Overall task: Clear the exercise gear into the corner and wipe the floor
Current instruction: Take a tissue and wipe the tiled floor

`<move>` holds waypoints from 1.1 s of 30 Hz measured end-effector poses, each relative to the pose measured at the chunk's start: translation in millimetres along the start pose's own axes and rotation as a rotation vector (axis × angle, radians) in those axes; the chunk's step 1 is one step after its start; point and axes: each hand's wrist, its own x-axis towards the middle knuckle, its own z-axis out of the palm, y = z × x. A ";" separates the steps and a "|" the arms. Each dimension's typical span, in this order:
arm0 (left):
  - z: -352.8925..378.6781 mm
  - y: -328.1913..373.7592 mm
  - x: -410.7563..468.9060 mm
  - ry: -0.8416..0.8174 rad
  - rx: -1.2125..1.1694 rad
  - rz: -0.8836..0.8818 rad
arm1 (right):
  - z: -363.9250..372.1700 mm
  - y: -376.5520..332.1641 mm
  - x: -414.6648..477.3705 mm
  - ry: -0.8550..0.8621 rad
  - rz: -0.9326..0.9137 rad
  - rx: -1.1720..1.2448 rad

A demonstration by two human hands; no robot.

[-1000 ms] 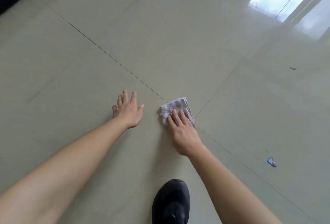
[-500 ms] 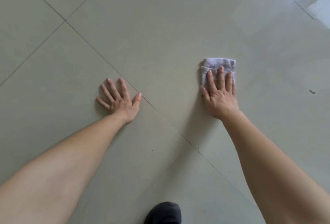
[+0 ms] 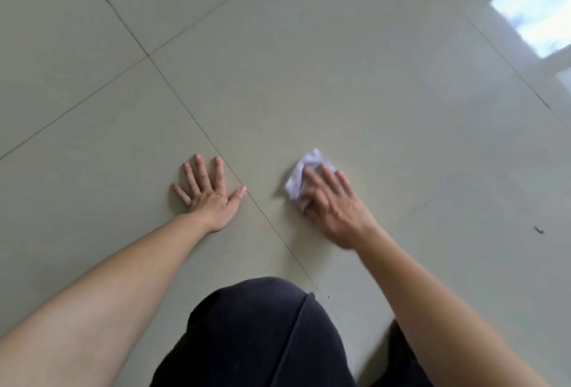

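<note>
A small pale grey cloth (image 3: pixel 301 177) lies bunched on the glossy beige tiled floor (image 3: pixel 309 77). My right hand (image 3: pixel 332 207) presses flat on the cloth with its fingers stretched over it; most of the cloth is hidden under the fingers. My left hand (image 3: pixel 207 193) rests palm down on the floor to the left, fingers spread, holding nothing. A tile joint runs diagonally between the two hands. No exercise gear is in view.
My knee in dark trousers (image 3: pixel 256 334) fills the bottom centre. A small dark speck (image 3: pixel 539 230) lies on the floor at the right. A bright window reflection (image 3: pixel 534 6) shines at the upper right.
My right hand has slid the cloth back towards me and to the left, and the cloth is now bunched. The view tilted down, so my knee shows. My left hand stays planted.
</note>
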 end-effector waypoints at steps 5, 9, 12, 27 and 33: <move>7.8 -2.6 5.4 0.015 -0.029 0.021 | -43.7 24.9 88.3 0.038 0.367 0.036; 7.6 -8.1 2.8 0.125 -0.114 0.054 | -13.9 -20.1 79.1 0.092 0.228 -0.034; -2.6 -17.1 -1.8 0.410 -0.161 0.095 | 18.8 -60.0 30.7 0.024 -0.046 -0.070; -35.9 -54.8 86.5 0.361 -0.108 -0.048 | -42.6 34.3 108.3 0.155 0.610 0.002; -39.5 -54.0 84.5 0.341 -0.112 -0.026 | 4.4 -78.0 124.7 0.061 -0.079 -0.116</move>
